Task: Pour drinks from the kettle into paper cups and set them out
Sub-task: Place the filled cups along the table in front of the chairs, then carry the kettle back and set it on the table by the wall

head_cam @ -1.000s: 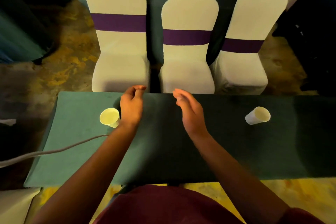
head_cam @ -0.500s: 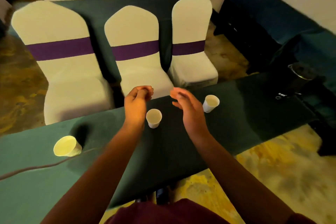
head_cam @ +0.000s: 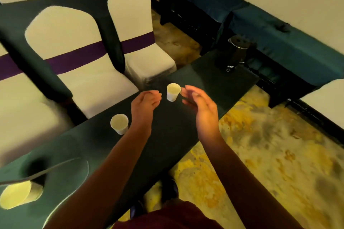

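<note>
Head view: both hands held up over the dark green table (head_cam: 167,147), neither holding anything. Left hand (head_cam: 144,104) fingers loosely curled, empty. Right hand (head_cam: 202,109) fingers relaxed and spread, its fingertips just beside the far cup (head_cam: 173,92), probably not touching, blur makes it hard to call. Three paper cups upright on the table: far cup between the hands, middle cup (head_cam: 119,123) left of the left wrist, near cup (head_cam: 17,196) at bottom-left edge. Kettle (head_cam: 237,50) stands at the table's far right end, well apart from both hands. White chairs (head_cam: 74,46) with purple bands line the far side.
</note>
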### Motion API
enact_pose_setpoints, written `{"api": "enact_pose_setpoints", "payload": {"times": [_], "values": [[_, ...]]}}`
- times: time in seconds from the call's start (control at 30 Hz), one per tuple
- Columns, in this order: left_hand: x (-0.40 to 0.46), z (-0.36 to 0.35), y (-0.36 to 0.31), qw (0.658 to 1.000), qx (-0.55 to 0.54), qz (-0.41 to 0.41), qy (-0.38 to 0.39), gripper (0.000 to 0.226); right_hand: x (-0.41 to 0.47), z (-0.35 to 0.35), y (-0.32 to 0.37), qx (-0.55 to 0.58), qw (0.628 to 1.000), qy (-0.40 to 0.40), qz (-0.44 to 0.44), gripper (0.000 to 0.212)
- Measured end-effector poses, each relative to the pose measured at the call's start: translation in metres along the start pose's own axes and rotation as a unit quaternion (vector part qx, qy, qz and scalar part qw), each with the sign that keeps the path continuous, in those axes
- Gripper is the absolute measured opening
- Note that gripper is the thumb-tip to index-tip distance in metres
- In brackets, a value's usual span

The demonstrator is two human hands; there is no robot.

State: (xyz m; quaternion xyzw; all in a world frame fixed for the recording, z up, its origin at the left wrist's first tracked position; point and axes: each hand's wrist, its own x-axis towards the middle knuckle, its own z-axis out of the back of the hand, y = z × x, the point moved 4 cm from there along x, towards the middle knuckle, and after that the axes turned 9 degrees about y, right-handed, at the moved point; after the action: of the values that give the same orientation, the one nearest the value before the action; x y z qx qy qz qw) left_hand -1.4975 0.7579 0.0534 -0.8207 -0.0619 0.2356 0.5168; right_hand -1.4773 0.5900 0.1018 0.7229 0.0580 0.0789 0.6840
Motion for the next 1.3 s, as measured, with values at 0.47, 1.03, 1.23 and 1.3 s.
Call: {"api": "enact_pose_setpoints", "payload": {"times": [0.47,1.03,1.23,1.3], "values": [[0.046,-0.170,0.038,0.990,0.100,-0.031,0.096,0.022,0.049,0.183,0.008,-0.043,0.994,-0.079,0.057,0.040],[0.184,-0.348,0.080,0.988,0.113,-0.009,0.106,0.027,0.174,0.371,0.005,-0.067,0.987,-0.142,0.039,0.040],[0.250,-0.396,0.081,0.983,0.128,-0.012,0.134,0.025,0.243,0.406,-0.005,-0.073,0.984,-0.161,0.034,0.034],[0.269,-0.407,0.079,0.982,0.129,-0.020,0.136,0.024,0.264,0.415,-0.006,-0.065,0.984,-0.163,0.031,0.032]]}}
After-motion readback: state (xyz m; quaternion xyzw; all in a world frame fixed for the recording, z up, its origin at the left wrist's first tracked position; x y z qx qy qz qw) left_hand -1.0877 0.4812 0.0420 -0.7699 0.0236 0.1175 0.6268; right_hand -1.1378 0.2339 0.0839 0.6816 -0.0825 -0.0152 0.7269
